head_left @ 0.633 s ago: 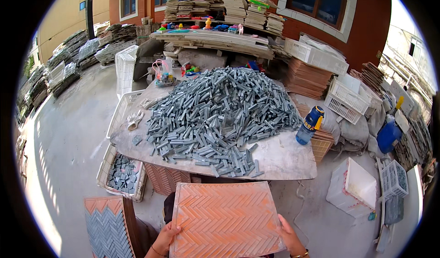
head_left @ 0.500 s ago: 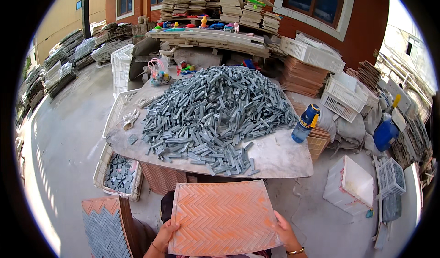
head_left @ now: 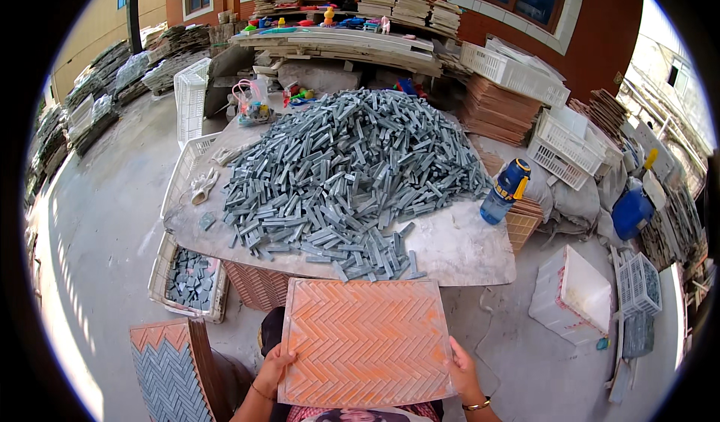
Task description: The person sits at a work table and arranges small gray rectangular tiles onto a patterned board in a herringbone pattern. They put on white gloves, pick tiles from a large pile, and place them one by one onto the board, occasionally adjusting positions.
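Observation:
Between my two hands is an orange herringbone-patterned mould tray (head_left: pixel 366 339), its zigzag slots holding no grey strips. My left hand (head_left: pixel 278 363) grips its left edge, and my right hand (head_left: pixel 460 368) grips the right edge, fingers partly hidden behind it. The tray's far edge overlaps the near side of the table (head_left: pixel 465 253) in view. On that table lies a big heap of narrow grey stone strips (head_left: pixel 352 175). To my left stands a stack of similar trays (head_left: pixel 171 373), the top one mostly filled with grey strips in herringbone.
A blue bottle (head_left: pixel 505 191) stands at the table's right, gloves (head_left: pixel 202 187) at its left. A white crate (head_left: pixel 187 281) of grey pieces sits low on the left. A white foam box (head_left: pixel 571 294) is on the floor at right. More orange trays (head_left: pixel 498 113) are stacked beyond.
The tray has shifted slightly toward the table and tilted, its near edge now higher so that my clothing shows below it. Both hands keep their hold. The whole view has shifted a little.

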Available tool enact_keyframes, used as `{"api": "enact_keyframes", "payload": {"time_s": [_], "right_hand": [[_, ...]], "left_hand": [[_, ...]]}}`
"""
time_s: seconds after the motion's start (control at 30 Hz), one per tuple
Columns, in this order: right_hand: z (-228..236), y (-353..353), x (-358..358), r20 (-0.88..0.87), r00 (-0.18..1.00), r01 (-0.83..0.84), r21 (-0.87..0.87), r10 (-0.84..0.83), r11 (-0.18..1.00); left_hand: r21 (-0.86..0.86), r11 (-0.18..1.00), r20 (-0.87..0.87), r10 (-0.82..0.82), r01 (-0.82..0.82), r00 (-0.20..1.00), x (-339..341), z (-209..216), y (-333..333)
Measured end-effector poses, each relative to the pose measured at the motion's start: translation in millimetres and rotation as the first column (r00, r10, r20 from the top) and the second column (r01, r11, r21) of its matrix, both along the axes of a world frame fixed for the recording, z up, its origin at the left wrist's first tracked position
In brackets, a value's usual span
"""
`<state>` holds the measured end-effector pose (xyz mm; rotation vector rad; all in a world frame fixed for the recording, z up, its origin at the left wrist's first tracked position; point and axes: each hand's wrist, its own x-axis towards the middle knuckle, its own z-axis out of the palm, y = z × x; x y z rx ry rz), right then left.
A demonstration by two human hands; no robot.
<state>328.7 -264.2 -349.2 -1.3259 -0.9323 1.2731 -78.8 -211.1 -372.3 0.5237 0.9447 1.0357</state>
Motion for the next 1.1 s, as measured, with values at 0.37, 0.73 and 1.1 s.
{"api": "enact_keyframes", "payload": {"time_s": [0.37,0.73,1.1], "right_hand": [[-12.8,34.5,-6.0,0.014,1.000,0.013,-0.009,-0.013,1.000],[-19.2,45.1,-20.1,0.135,0.991,0.019,-0.031,-0.014,0.999],[-32.4,55.3,-21.1,0.048,0.999,0.022,-0.018,-0.021,1.000]], "left_hand": [[0.070,0.997,-0.070,-0.011,0.016,0.997,-10.6,-14.6,39.7],[0.043,0.999,-0.146,0.032,-0.026,0.989,-34.6,-29.2,38.6],[0.068,0.996,-0.032,0.051,-0.048,0.998,-19.7,-18.2,43.2]]}}
